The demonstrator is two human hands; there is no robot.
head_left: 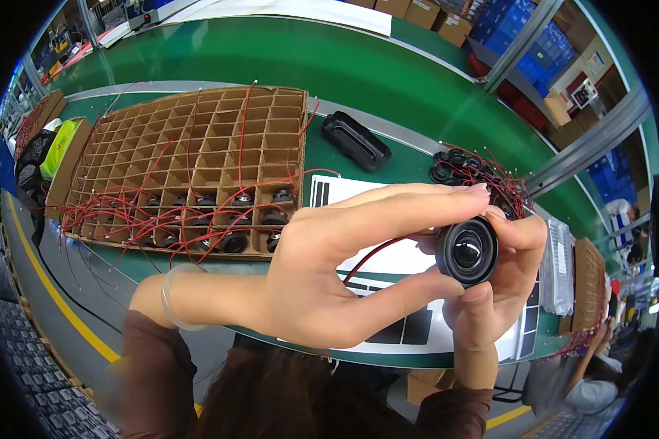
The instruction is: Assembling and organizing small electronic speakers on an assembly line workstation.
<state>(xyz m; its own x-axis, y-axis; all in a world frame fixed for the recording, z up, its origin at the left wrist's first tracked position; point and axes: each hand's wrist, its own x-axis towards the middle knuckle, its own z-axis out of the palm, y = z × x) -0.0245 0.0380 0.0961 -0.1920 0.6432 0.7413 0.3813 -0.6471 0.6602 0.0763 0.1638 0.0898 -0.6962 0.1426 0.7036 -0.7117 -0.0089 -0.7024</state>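
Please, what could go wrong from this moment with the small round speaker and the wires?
A fingertip of the left hand or right hand could slip onto the exposed front of the speaker and mark it. The red-and-black wire might catch on the left fingers. In the cardboard box, tangled red wires could snag.

Box (pixel 216 139) left, speaker (pixel 467 251) between fingers (pixel 425 289)

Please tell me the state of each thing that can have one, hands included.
Round speaker: held up, domed face showing
Left hand: closed on speaker
Right hand: closed on speaker
Divided cardboard box: open, partly filled
Red wires: trailing over the box
Black case: lying beside the box
White sheet: flat, partly hidden
Speaker pile: loosely heaped
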